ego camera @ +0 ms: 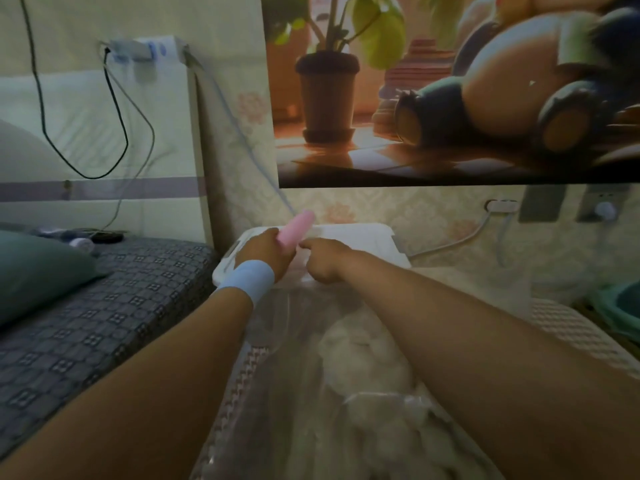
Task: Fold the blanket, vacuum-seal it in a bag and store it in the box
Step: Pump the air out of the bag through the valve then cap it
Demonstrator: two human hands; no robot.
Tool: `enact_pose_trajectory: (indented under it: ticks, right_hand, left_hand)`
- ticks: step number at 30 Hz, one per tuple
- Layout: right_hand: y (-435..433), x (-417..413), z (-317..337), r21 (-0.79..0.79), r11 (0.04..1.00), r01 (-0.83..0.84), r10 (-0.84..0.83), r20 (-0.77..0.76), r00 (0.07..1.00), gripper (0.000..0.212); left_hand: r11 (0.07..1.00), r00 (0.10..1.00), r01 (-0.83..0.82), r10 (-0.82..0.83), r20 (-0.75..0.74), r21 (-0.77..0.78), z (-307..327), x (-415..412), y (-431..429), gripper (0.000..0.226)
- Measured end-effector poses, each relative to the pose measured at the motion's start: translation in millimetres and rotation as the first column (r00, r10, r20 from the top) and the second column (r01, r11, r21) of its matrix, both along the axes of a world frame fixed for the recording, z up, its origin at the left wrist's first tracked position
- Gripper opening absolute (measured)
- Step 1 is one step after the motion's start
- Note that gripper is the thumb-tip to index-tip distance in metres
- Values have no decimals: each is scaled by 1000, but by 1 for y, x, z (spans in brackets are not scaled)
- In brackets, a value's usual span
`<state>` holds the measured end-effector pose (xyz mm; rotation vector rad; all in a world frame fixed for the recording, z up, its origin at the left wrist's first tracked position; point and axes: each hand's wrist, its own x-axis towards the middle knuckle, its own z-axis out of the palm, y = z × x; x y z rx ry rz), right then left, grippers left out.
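Floral wallpaper and a poster point(450, 98) backed the scene; a bed point(104, 306) lay at left. The clear bag point(294, 393) enclosing the white blanket point(363, 348) stretched toward the white box point(363, 240). The left hand point(265, 252) gripped a pink cylinder point(296, 230). The right hand point(325, 261), fingers curled and forefinger extended, met it; whether it pinched anything could not be told.

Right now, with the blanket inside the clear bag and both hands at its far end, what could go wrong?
1. The left hand grips the pink tool at the far end of the bag; an uneven closure there might let air leak back in.
2. The blanket lies bulky in the bag, so its fabric could catch in the closure.
3. The right hand works beside the tool; the smooth film may slip from it.
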<state>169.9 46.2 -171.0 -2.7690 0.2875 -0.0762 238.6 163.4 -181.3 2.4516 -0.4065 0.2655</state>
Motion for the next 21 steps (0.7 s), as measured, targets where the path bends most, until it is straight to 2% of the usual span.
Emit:
enact_pose_trajectory:
  ticks: [1, 4, 7, 10, 12, 15, 21]
  right_hand:
    - [-1, -6, 2, 73, 997, 14, -17, 47, 999, 61]
    - [-6, -42, 17, 190, 982, 19, -54, 185, 981, 51]
    - [-13, -93, 32, 158, 987, 29, -77, 307, 949, 29]
    - [-27, -162, 33, 94, 993, 71, -101, 373, 922, 25]
    - [-43, -211, 23, 60, 994, 89, -105, 357, 928, 27]
    - [-70, -299, -6, 89, 980, 176, -194, 289, 938, 26]
    - [-100, -438, -92, 109, 907, 407, -409, -9, 913, 28]
  left_hand:
    - [999, 999, 26, -25, 33, -23, 6, -13, 2, 46]
    - [987, 994, 85, -74, 81, -140, 20, -46, 12, 53]
    - [964, 984, 164, -145, 104, -208, 34, -92, 16, 58]
    - [944, 953, 277, -246, 177, -179, 43, -154, 15, 55]
    - [921, 930, 350, -321, 177, -169, 41, -194, 14, 53]
    - [873, 875, 477, -461, 149, -103, 25, -258, 7, 58]
    - [774, 771, 624, -633, 78, 106, -37, -361, -15, 61]
